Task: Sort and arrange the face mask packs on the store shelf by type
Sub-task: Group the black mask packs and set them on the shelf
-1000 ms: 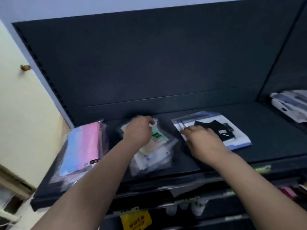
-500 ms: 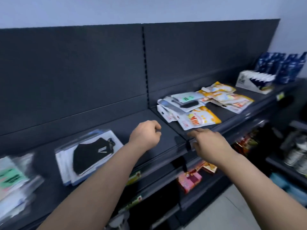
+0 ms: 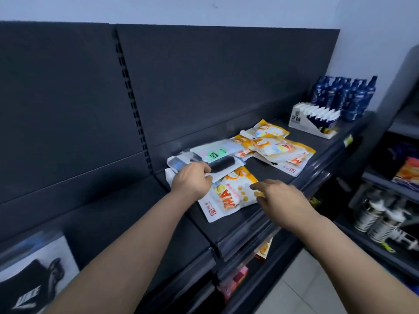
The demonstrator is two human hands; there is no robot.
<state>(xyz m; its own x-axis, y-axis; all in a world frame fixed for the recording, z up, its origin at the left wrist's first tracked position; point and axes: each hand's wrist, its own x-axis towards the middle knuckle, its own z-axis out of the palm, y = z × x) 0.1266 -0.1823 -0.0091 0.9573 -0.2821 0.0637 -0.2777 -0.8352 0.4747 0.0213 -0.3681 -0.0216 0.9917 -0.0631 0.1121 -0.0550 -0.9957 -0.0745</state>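
Note:
A mixed pile of face mask packs lies on the dark shelf (image 3: 260, 219). My left hand (image 3: 191, 182) curls its fingers over the near edge of a white pack holding a black mask (image 3: 223, 165). Behind that pack sits a clear pack with a green label (image 3: 215, 154). My right hand (image 3: 281, 198) is spread, its fingertips touching the right edge of an orange-and-white pack (image 3: 229, 193) at the front. Two more orange packs (image 3: 278, 150) lie overlapped further right. Another black mask pack (image 3: 31, 284) rests on the left shelf section, bottom left.
A white display box (image 3: 313, 121) and several blue bottles (image 3: 344, 96) stand at the shelf's far right end. A slotted upright (image 3: 131, 98) divides the back panel. Lower shelves hold coloured packets (image 3: 235, 279); white bottles (image 3: 381, 220) stand on a side rack at the right.
The view has swung right, away from the left shelf section. Both hands have moved forward onto the mixed pile; the left hand now grips the black mask pack, the right touches the orange pack.

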